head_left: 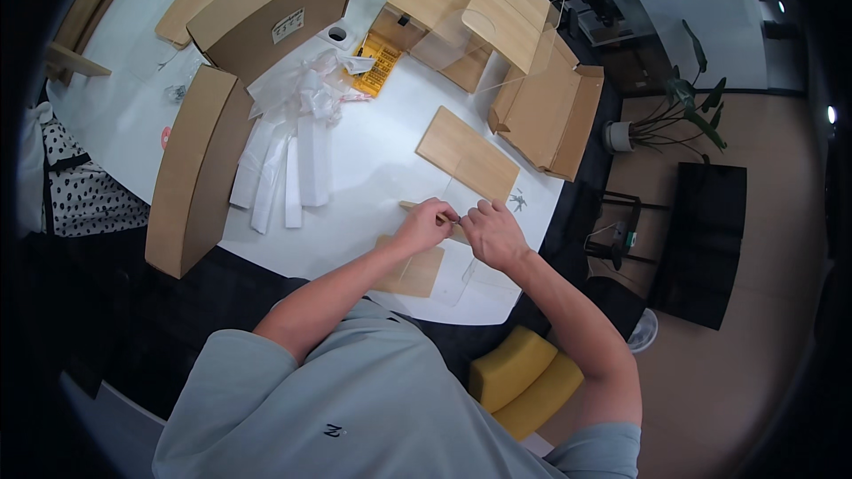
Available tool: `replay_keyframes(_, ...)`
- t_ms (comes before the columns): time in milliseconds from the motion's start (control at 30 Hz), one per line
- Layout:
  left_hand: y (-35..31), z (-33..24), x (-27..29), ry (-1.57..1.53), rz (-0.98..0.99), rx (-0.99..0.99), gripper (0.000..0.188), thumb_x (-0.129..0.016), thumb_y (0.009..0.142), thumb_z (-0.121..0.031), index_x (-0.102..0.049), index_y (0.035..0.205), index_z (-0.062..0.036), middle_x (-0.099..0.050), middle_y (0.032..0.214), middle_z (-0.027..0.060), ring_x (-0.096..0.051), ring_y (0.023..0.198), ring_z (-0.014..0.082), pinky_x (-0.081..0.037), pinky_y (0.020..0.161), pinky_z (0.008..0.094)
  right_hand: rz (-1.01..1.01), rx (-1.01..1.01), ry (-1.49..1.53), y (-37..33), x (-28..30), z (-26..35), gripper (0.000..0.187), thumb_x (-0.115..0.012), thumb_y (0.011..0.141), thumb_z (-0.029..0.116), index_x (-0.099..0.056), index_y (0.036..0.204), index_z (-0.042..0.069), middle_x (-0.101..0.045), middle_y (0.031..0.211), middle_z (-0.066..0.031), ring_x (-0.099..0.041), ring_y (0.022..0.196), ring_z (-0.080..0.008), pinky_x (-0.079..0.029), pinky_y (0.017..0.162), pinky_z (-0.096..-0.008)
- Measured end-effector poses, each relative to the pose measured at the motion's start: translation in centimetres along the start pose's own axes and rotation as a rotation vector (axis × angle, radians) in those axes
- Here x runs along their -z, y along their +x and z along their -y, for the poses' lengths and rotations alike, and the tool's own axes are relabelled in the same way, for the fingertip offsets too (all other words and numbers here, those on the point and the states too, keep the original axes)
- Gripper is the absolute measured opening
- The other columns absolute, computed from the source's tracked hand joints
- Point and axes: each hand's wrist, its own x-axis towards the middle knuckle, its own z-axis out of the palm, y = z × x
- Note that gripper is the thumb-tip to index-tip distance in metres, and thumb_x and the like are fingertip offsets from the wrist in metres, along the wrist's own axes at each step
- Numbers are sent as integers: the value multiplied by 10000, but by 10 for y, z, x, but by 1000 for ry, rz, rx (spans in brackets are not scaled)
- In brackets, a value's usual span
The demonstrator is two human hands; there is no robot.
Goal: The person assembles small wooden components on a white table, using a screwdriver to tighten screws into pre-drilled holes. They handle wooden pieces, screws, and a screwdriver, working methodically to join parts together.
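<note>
Near the middle of the frame, the left hand (426, 227) is closed on a small wooden piece (458, 233), one tip of which shows to the left of its fingers; the right hand (493, 234) meets it from the right, fingertips bunched together at the piece (whether they clamp it or something tiny beside it, I cannot tell). Just below the hands lies a wooden panel (415, 273), inside the near rim of the white table (373, 155); the rim curves along the lower centre and climbs at right, near the right hand and some loose metal bits (517, 201). A wooden board (468, 153) sits just above the hands, limiting room that way; to the left, a stretch of white tabletop lies between the left forearm and the white wrapping (306, 115). Farther left, a tall cardboard box (200, 173) stands at the rim; at upper right, an opened carton (552, 111) reaches the table's right edge. As for writing, a pale label (287, 25) is on the cardboard box (266, 9) at upper left, its print too small to read; a dark mark (333, 431) shows on the grey shirt (355, 381) at lower centre.
</note>
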Motion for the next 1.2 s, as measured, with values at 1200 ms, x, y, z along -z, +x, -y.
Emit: replay_keyframes(1200,3,5,-1,-21,0,-15,131,-655,866,15,-698,989,28,-652,1013,118,-714,845,189,-576,747,309,-104,-416,428,1,10,16,156,-582,895,83,-654,805,-23,-600,762,-172,-631,718,-414,-544,685,-486)
